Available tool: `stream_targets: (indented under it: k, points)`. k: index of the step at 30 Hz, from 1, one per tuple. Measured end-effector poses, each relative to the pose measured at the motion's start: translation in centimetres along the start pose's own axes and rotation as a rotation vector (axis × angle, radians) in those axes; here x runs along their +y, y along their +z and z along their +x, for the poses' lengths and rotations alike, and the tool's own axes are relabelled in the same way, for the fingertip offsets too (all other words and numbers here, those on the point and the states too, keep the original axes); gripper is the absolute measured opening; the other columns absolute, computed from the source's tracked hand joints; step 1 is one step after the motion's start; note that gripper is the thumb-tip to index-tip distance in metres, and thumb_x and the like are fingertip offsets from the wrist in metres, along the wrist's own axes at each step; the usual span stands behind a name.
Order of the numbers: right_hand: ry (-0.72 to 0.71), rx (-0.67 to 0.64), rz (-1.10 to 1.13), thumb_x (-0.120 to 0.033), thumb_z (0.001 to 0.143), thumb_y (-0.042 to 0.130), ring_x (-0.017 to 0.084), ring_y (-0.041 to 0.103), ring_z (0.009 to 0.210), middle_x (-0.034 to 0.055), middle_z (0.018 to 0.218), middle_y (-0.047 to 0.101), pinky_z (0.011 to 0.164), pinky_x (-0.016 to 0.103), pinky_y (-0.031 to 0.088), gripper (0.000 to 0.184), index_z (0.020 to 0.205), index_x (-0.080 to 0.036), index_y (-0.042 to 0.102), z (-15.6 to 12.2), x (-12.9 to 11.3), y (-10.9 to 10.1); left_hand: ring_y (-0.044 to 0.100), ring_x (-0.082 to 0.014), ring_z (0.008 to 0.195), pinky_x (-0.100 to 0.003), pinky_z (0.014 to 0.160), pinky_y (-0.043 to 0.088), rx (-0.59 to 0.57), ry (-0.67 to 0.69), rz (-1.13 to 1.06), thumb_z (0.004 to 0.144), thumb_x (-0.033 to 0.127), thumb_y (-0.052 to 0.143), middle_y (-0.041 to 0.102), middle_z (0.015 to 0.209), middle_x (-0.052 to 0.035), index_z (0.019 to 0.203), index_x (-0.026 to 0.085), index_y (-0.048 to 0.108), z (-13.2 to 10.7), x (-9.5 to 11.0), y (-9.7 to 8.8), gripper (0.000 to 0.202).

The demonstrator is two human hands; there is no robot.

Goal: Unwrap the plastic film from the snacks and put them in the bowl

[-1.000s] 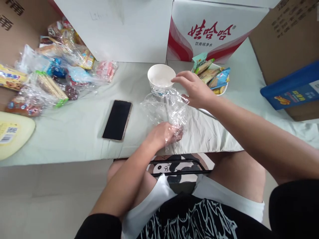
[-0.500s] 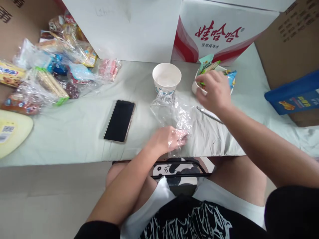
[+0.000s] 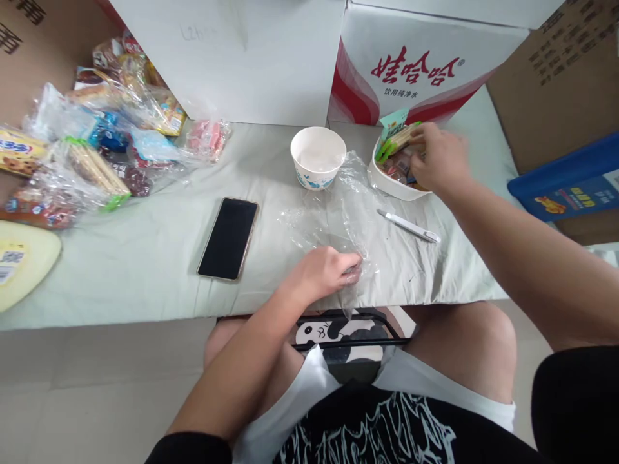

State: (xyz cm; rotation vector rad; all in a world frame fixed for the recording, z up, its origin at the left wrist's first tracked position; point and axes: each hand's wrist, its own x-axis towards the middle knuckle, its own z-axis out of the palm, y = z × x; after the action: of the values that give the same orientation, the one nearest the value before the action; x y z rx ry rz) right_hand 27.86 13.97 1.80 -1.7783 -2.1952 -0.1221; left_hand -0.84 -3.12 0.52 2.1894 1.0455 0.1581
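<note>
My left hand rests at the table's front edge, fingers closed on a crumpled clear plastic bag that spreads out toward a white paper cup. My right hand reaches into a white bowl full of small snack packets. Its fingers are curled down among the packets; whether they hold one is hidden. A white pen-like stick lies on the cloth below the bowl.
A black phone lies face up left of the bag. Several bagged snacks are heaped at the far left. A white box, a red-and-white carton, brown cardboard boxes and a blue box line the back and right.
My right hand moved from over the bag rightward into the snack bowl. The plastic bag has settled flatter on the table. The white stick is now uncovered.
</note>
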Motion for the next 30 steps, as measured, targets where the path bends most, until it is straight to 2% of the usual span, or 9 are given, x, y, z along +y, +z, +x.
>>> stream_targets:
  k: [7, 12, 17, 19, 21, 23, 25, 28, 30]
  points:
    - [-0.081, 0.056, 0.163, -0.022, 0.084, 0.065, 0.029, 0.060, 0.103, 0.0092, 0.102, 0.070, 0.100, 0.051, 0.038, 0.023, 0.106, -0.025, 0.061, 1.1, 1.3, 0.7, 0.051, -0.0148, 0.056, -0.029, 0.054, 0.022, 0.001, 0.014, -0.014, 0.090, 0.028, 0.060, 0.049, 0.057, 0.0018, 0.076, 0.022, 0.062, 0.0, -0.5, 0.1, 0.015]
    - [-0.249, 0.072, 0.236, -0.019, 0.085, 0.058, 0.035, 0.059, 0.121, 0.0192, 0.132, 0.063, 0.105, 0.055, 0.042, 0.037, 0.122, -0.021, 0.059, -0.5, -2.4, -2.1, 0.045, -0.0130, 0.055, -0.029, 0.056, 0.022, 0.004, 0.009, -0.065, 0.091, 0.028, 0.059, 0.046, 0.058, 0.0026, 0.077, 0.021, 0.060, -0.2, -0.5, -0.1, 0.015]
    - [-0.606, -0.276, 0.452, -0.012, 0.080, 0.053, 0.030, 0.056, 0.134, 0.0137, 0.149, 0.056, 0.109, 0.051, 0.047, 0.073, 0.151, -0.022, 0.040, -1.6, -11.4, -3.7, 0.051, -0.0139, 0.061, -0.028, 0.059, 0.024, -0.034, 0.052, -0.029, 0.094, 0.029, 0.058, 0.056, 0.064, 0.0017, 0.083, 0.022, 0.063, 0.1, 0.0, 0.2, 0.013]
    - [-0.713, -0.441, 0.482, -0.008, 0.079, 0.051, 0.026, 0.059, 0.130, 0.0093, 0.133, 0.067, 0.115, 0.052, 0.042, 0.074, 0.151, -0.023, 0.043, -1.6, -14.0, -3.9, 0.054, -0.0152, 0.063, -0.029, 0.059, 0.024, -0.041, 0.058, 0.013, 0.094, 0.030, 0.058, 0.059, 0.066, 0.0011, 0.085, 0.023, 0.064, 0.2, 0.2, 0.3, 0.013]
    - [-0.780, -0.544, 0.496, -0.009, 0.080, 0.051, 0.023, 0.066, 0.113, 0.0049, 0.108, 0.073, 0.116, 0.051, 0.041, 0.054, 0.132, -0.023, 0.060, -1.8, -15.0, -4.1, 0.056, -0.0161, 0.065, -0.029, 0.059, 0.024, -0.043, 0.061, 0.021, 0.095, 0.031, 0.058, 0.060, 0.067, 0.0007, 0.086, 0.023, 0.065, 0.1, 0.3, 0.2, 0.013]
    - [-0.779, -0.558, 0.523, -0.013, 0.082, 0.054, 0.020, 0.068, 0.095, 0.0036, 0.094, 0.071, 0.105, 0.045, 0.049, 0.027, 0.102, -0.022, 0.069, -2.5, -14.4, -4.3, 0.056, -0.0160, 0.065, -0.029, 0.059, 0.026, -0.029, 0.066, -0.018, 0.095, 0.031, 0.058, 0.061, 0.067, 0.0006, 0.086, 0.023, 0.065, -0.2, 0.2, 0.0, 0.014]
    - [-0.704, -0.484, 0.565, -0.016, 0.081, 0.055, 0.020, 0.067, 0.089, 0.0050, 0.093, 0.070, 0.091, 0.038, 0.054, 0.014, 0.087, -0.021, 0.067, -3.6, -12.9, -4.4, 0.056, -0.0156, 0.064, -0.030, 0.060, 0.027, 0.000, 0.062, -0.061, 0.095, 0.031, 0.059, 0.061, 0.068, 0.0002, 0.085, 0.022, 0.065, -0.7, 0.0, -0.2, 0.014]
    - [-0.566, -0.339, 0.583, -0.010, 0.076, 0.052, 0.024, 0.069, 0.102, 0.0078, 0.109, 0.073, 0.091, 0.040, 0.056, 0.038, 0.109, -0.022, 0.068, -4.7, -11.8, -4.2, 0.054, -0.0158, 0.062, -0.031, 0.057, 0.026, 0.014, 0.044, -0.068, 0.093, 0.030, 0.061, 0.059, 0.066, -0.0007, 0.083, 0.022, 0.066, -1.2, 0.1, -0.1, 0.014]
    - [-0.578, -0.345, 0.567, -0.005, 0.073, 0.049, 0.026, 0.066, 0.120, 0.0094, 0.130, 0.070, 0.101, 0.045, 0.054, 0.064, 0.133, -0.023, 0.061, -4.9, -12.7, -3.9, 0.055, -0.0160, 0.062, -0.031, 0.056, 0.025, -0.034, 0.076, -0.057, 0.092, 0.032, 0.064, 0.060, 0.067, -0.0011, 0.083, 0.022, 0.066, -1.3, 0.6, 0.2, 0.014]
